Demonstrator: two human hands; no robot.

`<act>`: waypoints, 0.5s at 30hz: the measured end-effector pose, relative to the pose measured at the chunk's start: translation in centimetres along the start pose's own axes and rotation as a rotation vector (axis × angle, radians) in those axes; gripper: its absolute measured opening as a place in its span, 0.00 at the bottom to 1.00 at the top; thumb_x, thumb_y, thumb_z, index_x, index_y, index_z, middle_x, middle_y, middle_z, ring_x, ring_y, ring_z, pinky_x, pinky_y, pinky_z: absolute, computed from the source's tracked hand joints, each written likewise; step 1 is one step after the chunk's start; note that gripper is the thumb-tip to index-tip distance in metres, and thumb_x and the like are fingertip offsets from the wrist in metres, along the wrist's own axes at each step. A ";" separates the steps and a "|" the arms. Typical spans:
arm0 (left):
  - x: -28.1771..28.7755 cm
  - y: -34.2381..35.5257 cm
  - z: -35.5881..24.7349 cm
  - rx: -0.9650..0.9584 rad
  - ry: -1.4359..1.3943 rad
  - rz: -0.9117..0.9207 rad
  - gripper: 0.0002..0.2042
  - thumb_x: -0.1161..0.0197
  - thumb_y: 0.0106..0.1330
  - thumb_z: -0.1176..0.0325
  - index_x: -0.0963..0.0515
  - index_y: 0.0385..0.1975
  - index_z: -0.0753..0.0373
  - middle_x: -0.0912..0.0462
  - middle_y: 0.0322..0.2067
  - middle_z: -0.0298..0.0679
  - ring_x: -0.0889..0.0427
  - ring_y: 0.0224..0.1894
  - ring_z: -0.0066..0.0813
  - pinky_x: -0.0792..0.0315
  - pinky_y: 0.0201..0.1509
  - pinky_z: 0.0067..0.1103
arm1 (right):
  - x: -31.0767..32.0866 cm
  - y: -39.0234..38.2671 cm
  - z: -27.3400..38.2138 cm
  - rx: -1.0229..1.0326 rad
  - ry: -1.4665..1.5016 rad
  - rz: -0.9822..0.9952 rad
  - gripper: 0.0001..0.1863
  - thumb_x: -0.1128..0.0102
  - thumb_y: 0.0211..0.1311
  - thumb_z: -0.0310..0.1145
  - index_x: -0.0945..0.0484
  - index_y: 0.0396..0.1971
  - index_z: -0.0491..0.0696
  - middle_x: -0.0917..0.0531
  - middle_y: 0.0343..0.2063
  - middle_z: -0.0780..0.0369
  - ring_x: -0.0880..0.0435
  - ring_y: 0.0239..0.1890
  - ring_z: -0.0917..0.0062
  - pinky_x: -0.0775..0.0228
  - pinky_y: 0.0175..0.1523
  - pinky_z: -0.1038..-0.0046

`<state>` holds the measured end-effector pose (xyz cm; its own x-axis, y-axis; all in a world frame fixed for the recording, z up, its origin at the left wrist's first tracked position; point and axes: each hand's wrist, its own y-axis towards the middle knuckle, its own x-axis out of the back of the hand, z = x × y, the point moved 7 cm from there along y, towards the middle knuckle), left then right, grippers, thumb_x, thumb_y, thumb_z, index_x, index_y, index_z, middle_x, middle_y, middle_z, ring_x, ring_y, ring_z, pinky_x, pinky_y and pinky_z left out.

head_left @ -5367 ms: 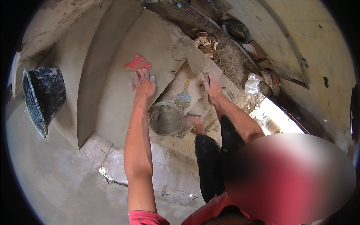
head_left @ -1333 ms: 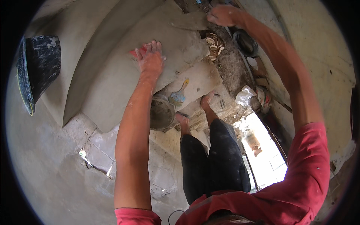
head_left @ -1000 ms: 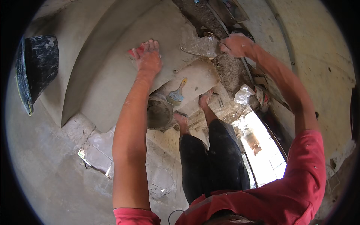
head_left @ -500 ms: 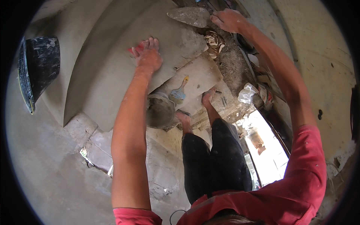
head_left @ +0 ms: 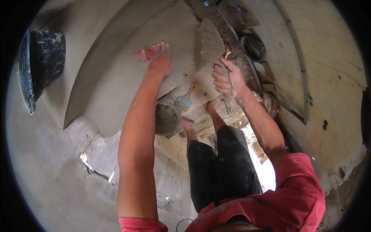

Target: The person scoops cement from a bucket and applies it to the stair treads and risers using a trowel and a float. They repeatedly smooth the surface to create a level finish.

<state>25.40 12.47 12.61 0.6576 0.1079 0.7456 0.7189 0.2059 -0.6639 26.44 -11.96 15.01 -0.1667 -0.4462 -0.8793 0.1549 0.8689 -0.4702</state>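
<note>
**Beyond the right hand (head_left: 231, 79): a trowel (head_left: 211, 42) reaching over a grey surface (head_left: 106, 92)**

We begin at the right hand's fingers, curled closely round the trowel's handle, with no gap showing. The blade lies beyond these fingers, ahead and slightly to the left; its long axis runs up and away from us, in rough line with the handle. The right hand is the nearer one; whether the blade touches the surface, we cannot tell. Well to its left, we see the left hand (head_left: 159, 61), its fingers stretched nearly flat and together, laid over a red pad (head_left: 145, 53) on the grey surface; part of the pad shows at the fingers' left.

Counting outward, we find one trowel, one red pad and one broad brush (head_left: 183, 101) with a yellow handle, lying just beside one round pail (head_left: 167, 119) of grey mix. We note two bare feet (head_left: 188, 124) near the pail, one splattered black bucket (head_left: 48, 63) at far left, and one black ring-shaped object (head_left: 261, 45) at upper right.
</note>
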 end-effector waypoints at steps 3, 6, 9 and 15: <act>0.3 0.6 0.7 -0.008 -0.054 0.045 0.38 0.44 0.75 0.61 0.51 0.84 0.52 0.49 0.84 0.37 0.50 0.85 0.41 0.54 0.83 0.60 | 0.3 -0.1 -0.1 -0.006 -0.098 -0.059 0.29 0.60 0.82 0.59 0.28 0.28 0.52 0.32 0.15 0.68 0.37 0.08 0.77 0.41 0.13 0.70; 1.0 0.9 4.6 0.026 -0.286 -0.011 0.41 0.37 0.72 0.57 0.48 0.83 0.51 0.44 0.82 0.36 0.46 0.83 0.40 0.50 0.84 0.53 | 0.9 -1.5 -0.1 0.023 -0.233 -0.185 0.27 0.58 0.81 0.58 0.29 0.28 0.51 0.32 0.15 0.67 0.37 0.09 0.78 0.40 0.15 0.70; 1.8 -1.4 8.7 -0.005 -0.359 -0.353 0.46 0.29 0.68 0.54 0.48 0.83 0.49 0.41 0.81 0.37 0.43 0.82 0.42 0.46 0.83 0.51 | 1.4 -3.1 -0.8 0.029 -0.320 -0.248 0.28 0.58 0.81 0.59 0.29 0.29 0.51 0.32 0.16 0.66 0.37 0.09 0.77 0.38 0.16 0.70; 0.3 -3.2 7.6 -0.147 -0.072 -0.337 0.51 0.23 0.61 0.55 0.47 0.83 0.46 0.39 0.80 0.32 0.42 0.82 0.39 0.45 0.83 0.50 | 3.5 -4.0 -4.1 0.011 -0.313 -0.405 0.28 0.57 0.80 0.61 0.28 0.29 0.52 0.32 0.15 0.65 0.36 0.09 0.76 0.38 0.16 0.70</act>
<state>21.57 19.24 15.35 0.3647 0.1269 0.9224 0.9205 0.1003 -0.3777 21.21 -16.12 14.08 0.0840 -0.7907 -0.6065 0.1485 0.6118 -0.7770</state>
